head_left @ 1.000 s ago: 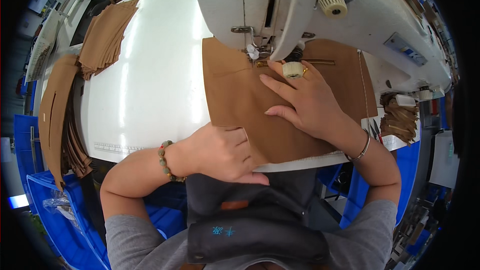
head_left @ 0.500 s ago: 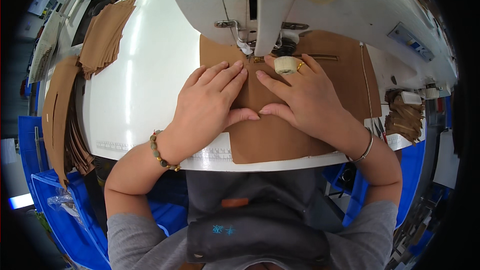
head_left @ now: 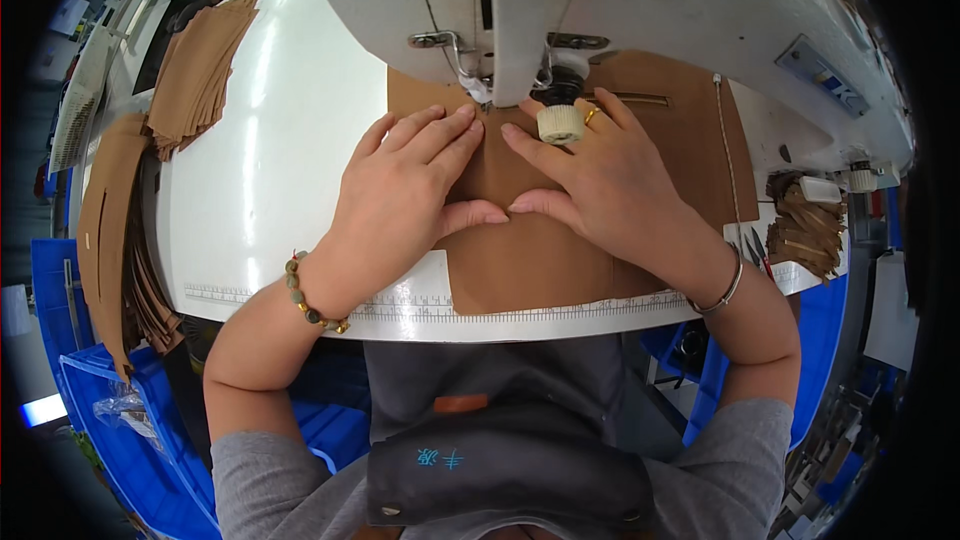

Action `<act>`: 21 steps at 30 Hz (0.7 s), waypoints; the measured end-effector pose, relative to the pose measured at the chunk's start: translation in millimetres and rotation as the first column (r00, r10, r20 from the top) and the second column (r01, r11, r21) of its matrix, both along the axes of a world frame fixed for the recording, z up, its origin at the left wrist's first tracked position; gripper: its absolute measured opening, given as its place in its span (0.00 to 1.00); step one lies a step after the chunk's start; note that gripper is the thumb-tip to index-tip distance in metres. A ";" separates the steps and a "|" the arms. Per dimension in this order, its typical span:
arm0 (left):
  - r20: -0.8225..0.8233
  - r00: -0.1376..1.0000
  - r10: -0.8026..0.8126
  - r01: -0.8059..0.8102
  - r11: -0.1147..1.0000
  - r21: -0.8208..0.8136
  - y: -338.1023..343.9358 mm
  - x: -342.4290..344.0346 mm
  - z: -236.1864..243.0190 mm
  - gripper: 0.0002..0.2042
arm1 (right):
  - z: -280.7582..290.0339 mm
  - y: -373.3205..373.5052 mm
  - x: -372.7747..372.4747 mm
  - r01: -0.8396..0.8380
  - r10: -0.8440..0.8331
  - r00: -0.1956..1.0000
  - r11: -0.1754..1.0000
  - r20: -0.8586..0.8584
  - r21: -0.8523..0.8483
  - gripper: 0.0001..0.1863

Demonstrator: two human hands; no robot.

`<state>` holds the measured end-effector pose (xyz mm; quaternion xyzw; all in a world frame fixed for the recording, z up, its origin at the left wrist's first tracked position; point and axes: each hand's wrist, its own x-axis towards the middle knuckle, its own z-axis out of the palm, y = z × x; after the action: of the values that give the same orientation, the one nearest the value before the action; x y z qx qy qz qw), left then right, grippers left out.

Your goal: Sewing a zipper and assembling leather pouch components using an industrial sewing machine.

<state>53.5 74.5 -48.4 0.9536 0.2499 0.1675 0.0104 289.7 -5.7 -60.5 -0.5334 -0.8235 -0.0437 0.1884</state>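
A brown fabric piece (head_left: 530,270) with a long narrow zippered slot (head_left: 630,98) lies under the white sewing machine's presser foot and needle area (head_left: 480,95). My left hand (head_left: 405,180) rests on the left part of the piece, fingers extended toward the needle, thumb pointing right. My right hand (head_left: 615,175) presses on it farther right, fingers spread beside the cream knob (head_left: 560,123), which hides some fingertips. The two thumb tips nearly meet on the fabric. Both hands are open, flat on the material.
Stacked brown pieces (head_left: 200,65) and longer slotted pieces (head_left: 110,220) sit at the table's left. Brown scraps (head_left: 800,235) and scissors (head_left: 760,248) lie at the right. A printed ruler runs along the front edge (head_left: 400,315). Blue bins (head_left: 110,410) stand below.
My left hand has moved from the fabric's near edge, fingers curled, up onto it near the needle, fingers now extended. The fabric and right hand have shifted slightly away from me.
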 end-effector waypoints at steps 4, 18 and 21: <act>0.007 1.000 -0.008 0.008 1.000 -0.010 0.7 -0.2 -0.6 0.38 | 0.8 -0.2 -0.8 0.012 -0.012 1.000 1.000 0.011 -0.006 0.29; 0.011 1.000 -0.012 0.013 1.000 -0.025 2.8 0.6 -1.9 0.38 | 2.6 1.7 0.9 0.020 -0.019 0.999 0.999 0.037 -0.031 0.28; 0.012 1.000 -0.013 0.014 1.000 -0.024 4.2 3.1 -2.5 0.38 | 4.3 3.3 5.5 0.030 -0.029 0.999 0.998 0.020 -0.048 0.28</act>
<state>56.6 78.7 -50.9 0.9541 0.2454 0.1702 0.0245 295.1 -2.4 -56.2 -0.5493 -0.8182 -0.0317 0.1668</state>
